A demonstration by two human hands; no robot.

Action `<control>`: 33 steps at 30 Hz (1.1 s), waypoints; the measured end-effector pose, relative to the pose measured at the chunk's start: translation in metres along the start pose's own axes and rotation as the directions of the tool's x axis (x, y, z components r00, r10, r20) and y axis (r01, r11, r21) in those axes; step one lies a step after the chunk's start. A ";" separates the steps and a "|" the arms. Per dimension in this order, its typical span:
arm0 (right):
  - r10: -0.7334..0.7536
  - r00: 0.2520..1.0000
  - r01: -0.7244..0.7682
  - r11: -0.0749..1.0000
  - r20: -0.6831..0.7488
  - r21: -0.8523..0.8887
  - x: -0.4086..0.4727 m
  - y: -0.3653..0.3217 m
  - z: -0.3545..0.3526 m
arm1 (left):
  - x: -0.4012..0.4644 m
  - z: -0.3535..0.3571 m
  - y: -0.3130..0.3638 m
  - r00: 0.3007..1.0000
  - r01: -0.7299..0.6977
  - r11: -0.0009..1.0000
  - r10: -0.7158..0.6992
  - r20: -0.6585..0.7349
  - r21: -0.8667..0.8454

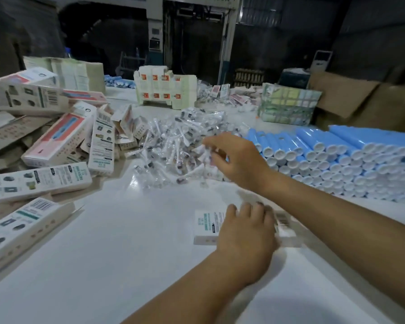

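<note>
A small white printed box (206,226) with a barcode lies on the white table (126,253) in front of me. My left hand (246,232) lies over it, fingers curled over its far edge. My right hand (236,160) reaches across to a pile of small brush heads in clear wrappers (173,146). Its fingertips pinch one wrapped piece (202,149) at the pile's right edge. The pinch is blurred.
Long printed cartons (56,141) lie scattered on the left. Blue tubes with white caps (337,160) are stacked on the right. Flat carton stacks (161,87), a strapped bundle (288,106) and brown cardboard boxes (360,99) stand at the back.
</note>
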State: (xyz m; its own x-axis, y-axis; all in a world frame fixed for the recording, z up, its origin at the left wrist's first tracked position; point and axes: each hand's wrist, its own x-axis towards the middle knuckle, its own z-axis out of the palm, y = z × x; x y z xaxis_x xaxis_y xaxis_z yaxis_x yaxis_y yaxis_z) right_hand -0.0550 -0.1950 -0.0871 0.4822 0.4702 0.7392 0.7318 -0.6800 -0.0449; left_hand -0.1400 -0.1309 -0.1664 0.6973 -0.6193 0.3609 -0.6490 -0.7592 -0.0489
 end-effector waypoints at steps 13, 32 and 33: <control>0.986 0.096 -0.448 0.165 -0.137 0.879 -0.150 0.021 -0.094 | 0.010 0.001 -0.002 0.983 0.145 0.989 -0.147 -0.115 -0.024; 0.866 0.430 -0.649 0.493 -0.256 0.580 -0.160 -0.021 -0.072 | 0.015 -0.002 -0.005 0.949 0.224 0.973 -0.232 -0.211 -0.061; 0.849 0.476 -0.662 0.518 -0.230 0.541 -0.160 -0.023 -0.068 | 0.015 -0.001 -0.005 0.946 0.237 0.970 -0.243 -0.215 -0.055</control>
State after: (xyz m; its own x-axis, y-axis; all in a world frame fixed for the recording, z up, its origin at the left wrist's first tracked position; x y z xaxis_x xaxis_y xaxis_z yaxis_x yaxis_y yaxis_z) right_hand -0.1817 -0.2927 -0.1591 0.7400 -0.4826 0.4685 0.3204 -0.3595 -0.8764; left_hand -0.1261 -0.1363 -0.1601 0.7518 -0.3578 0.5539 -0.4810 -0.8722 0.0894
